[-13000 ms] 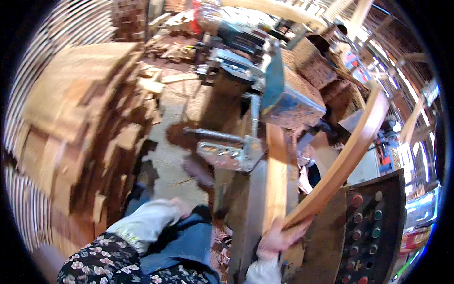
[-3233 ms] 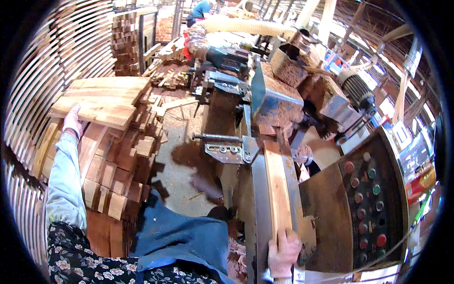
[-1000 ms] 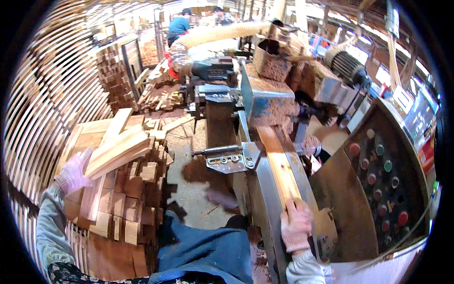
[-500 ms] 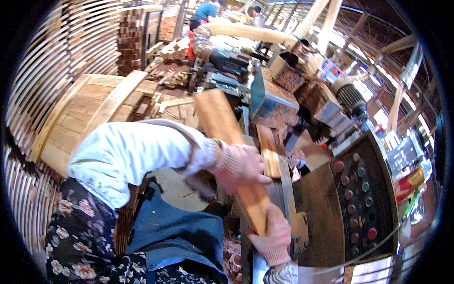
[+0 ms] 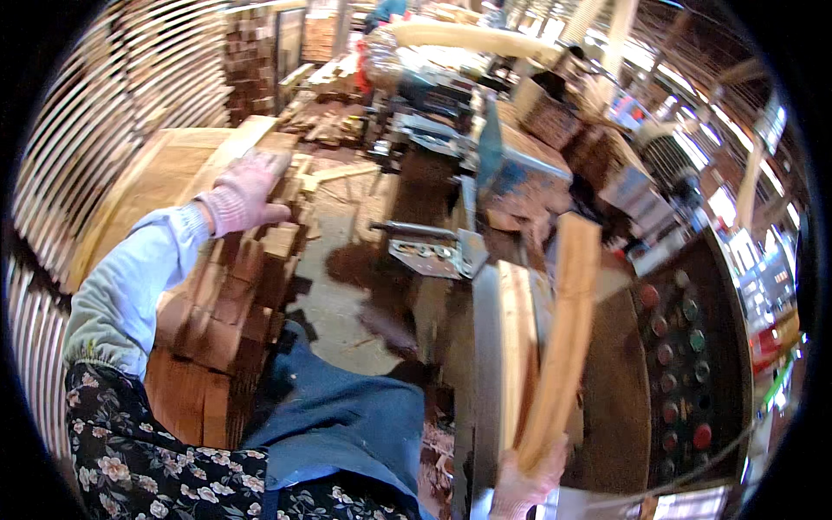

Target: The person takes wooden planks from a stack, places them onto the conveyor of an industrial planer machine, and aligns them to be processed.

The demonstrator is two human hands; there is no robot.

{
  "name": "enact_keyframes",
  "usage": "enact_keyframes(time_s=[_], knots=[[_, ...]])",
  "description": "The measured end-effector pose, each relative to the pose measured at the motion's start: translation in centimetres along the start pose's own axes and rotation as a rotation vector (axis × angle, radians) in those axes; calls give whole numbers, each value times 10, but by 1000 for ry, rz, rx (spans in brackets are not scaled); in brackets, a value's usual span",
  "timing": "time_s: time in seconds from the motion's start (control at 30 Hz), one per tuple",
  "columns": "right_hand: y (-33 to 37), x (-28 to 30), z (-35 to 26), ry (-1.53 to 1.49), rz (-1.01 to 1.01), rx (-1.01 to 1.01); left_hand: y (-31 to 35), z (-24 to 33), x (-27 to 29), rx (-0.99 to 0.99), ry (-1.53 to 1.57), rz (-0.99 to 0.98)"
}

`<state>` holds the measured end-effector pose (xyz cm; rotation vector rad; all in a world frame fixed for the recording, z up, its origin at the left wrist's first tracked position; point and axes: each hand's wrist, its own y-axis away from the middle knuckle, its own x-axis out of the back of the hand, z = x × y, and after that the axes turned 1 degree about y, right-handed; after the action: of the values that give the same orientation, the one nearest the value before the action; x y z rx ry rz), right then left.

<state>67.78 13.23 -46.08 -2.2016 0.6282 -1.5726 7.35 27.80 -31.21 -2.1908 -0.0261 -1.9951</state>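
Observation:
My right hand (image 5: 530, 484), in a pale knit glove, grips the lower end of a wooden board (image 5: 569, 299), which leans up and slightly right over the machine bed. Beside it, a second board (image 5: 513, 338) lies lengthwise on the metal bed, partly covered by the held one. My left hand (image 5: 247, 192), gloved alike, is over a stack of wood pieces (image 5: 217, 299) at the left, its fingers spread. It hides part of a light plank (image 5: 247, 134) on that stack; whether it touches the plank I cannot tell.
A dark control panel (image 5: 685, 373) with several round buttons stands right of the bed. Ahead are a metal bracket (image 5: 433, 256) and machine housings (image 5: 529, 169) covered in sawdust. Slatted wood stacks (image 5: 130, 87) rise at the left. A thick hose (image 5: 477, 39) crosses the background.
My left hand has let go of the board and swung left to the stack. My right hand keeps hold of the board, which has shifted right and now leans the other way.

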Motion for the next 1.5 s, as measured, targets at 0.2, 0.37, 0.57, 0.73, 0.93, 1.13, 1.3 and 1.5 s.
enact_keyframes(time_s=[0.2, 0.37, 0.57, 0.73, 0.93, 1.13, 1.3, 1.5], knots=[[-127, -101, -61, -141, 214, -21, 105, -89, -24, 455, 252, -24], [-154, -143, -76, -385, 114, 32, 116, -111, -12, 604, 274, 78], [-39, -9, -30, -59, -286, -12, 122, -217, 6, 635, 97, 267], [52, 68, 4, 150, -255, 200, 182, -377, -47, 766, 28, 177], [8, 34, 5, 167, -200, 444, 187, -442, -94, 909, 157, 104], [-104, -61, -51, 6, -124, 386, 194, -377, -91, 624, 1291, 229], [-160, -111, -73, -8, -137, 412, 149, -98, -4, 271, 1953, 225], [-112, -83, -170, -1394, -600, 9, 58, 141, -37, 100, 1987, 149]])
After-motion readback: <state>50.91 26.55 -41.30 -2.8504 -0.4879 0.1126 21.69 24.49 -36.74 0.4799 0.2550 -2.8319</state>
